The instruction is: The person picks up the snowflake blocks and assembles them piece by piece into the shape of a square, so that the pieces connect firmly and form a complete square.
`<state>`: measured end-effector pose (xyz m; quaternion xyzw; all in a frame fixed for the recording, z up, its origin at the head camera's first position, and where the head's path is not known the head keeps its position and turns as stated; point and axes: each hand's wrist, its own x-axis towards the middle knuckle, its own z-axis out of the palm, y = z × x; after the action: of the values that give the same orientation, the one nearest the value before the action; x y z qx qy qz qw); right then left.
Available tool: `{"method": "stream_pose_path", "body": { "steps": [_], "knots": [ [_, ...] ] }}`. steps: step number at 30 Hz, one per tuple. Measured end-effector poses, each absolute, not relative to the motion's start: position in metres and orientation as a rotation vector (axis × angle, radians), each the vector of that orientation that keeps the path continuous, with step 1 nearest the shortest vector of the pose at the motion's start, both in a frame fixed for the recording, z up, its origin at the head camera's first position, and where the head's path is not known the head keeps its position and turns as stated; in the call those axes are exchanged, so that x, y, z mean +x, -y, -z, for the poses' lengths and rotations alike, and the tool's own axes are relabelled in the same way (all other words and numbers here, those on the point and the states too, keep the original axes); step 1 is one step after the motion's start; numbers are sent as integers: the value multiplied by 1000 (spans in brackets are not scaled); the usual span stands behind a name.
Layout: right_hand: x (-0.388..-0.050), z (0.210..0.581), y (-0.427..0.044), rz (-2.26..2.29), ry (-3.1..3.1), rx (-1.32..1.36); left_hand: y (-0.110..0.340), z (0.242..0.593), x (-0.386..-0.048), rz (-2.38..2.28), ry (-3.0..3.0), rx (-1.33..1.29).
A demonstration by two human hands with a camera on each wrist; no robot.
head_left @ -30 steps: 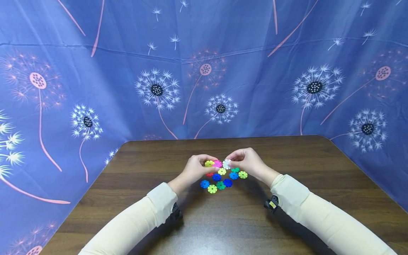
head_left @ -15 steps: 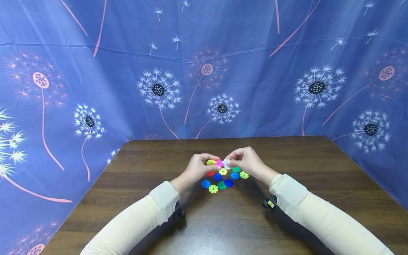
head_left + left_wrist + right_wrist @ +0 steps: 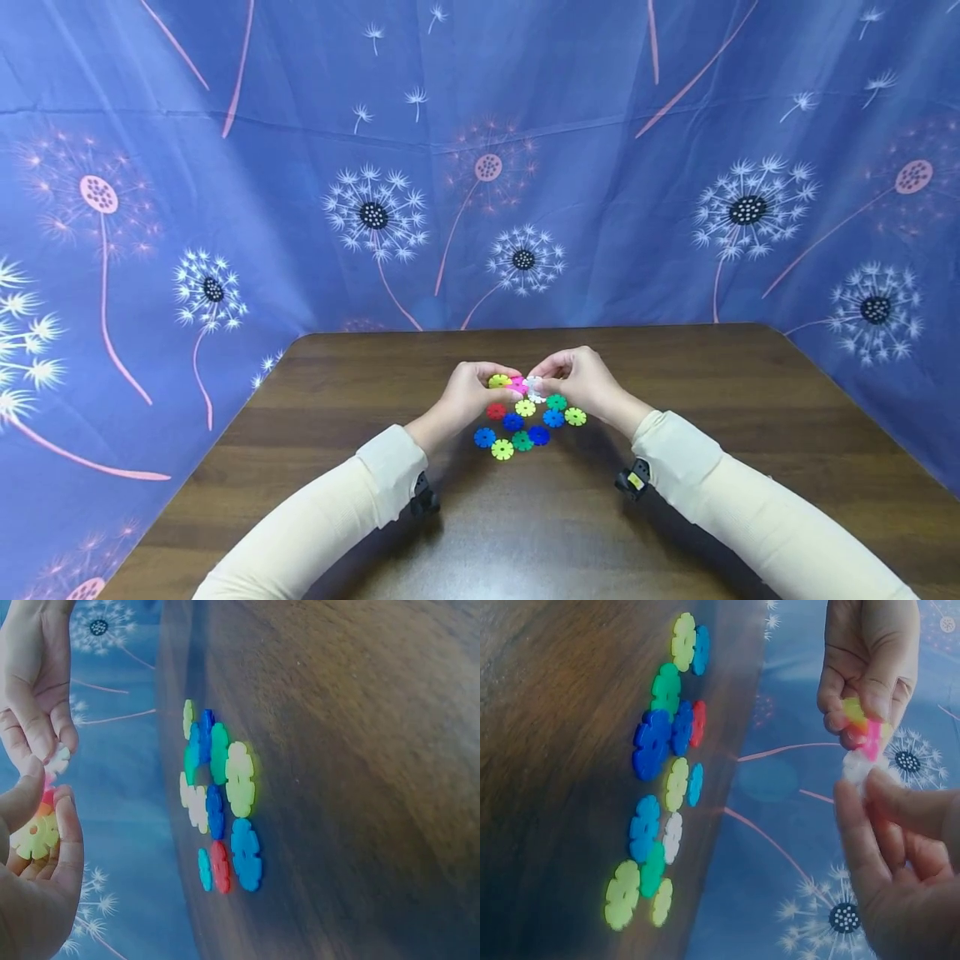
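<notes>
Above the table's middle, my left hand [image 3: 465,398] pinches a pink interlocking disc [image 3: 517,385] that is joined to a yellow interlocking disc [image 3: 499,381]. My right hand [image 3: 585,383] pinches a white interlocking disc [image 3: 856,766] between thumb and fingertips. In the right wrist view the white disc's edge meets the pink one; how deep their slots sit in each other is hidden by fingers. Below the hands lie several loose notched discs, among them a red disc [image 3: 497,412], a dark blue disc [image 3: 538,435], a green disc [image 3: 522,441] and a yellow-green disc [image 3: 502,450].
The loose discs lie flat in a close cluster on the brown wooden table [image 3: 525,517]. A blue dandelion-print cloth [image 3: 600,208] hangs behind the table and along its sides. Each wrist carries a small black camera [image 3: 633,479].
The hands have come slightly closer together, bringing the white disc's edge from a small gap up against the pink disc. The loose discs stay put on the table; the head view shifts a little.
</notes>
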<state>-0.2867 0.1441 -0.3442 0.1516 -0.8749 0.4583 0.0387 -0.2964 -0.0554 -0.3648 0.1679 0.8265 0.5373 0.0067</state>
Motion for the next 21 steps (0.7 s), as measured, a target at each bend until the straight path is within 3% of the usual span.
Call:
{"method": "stream_pose_path", "body": {
  "steps": [10,21],
  "knots": [
    [-291,353,-144,-1422,2697,442,55,370,-296,-1641,-2541,566],
    [-288,332,-131,-1510,2667,481,60,356,-294,-1613,-2604,600]
  ]
}}
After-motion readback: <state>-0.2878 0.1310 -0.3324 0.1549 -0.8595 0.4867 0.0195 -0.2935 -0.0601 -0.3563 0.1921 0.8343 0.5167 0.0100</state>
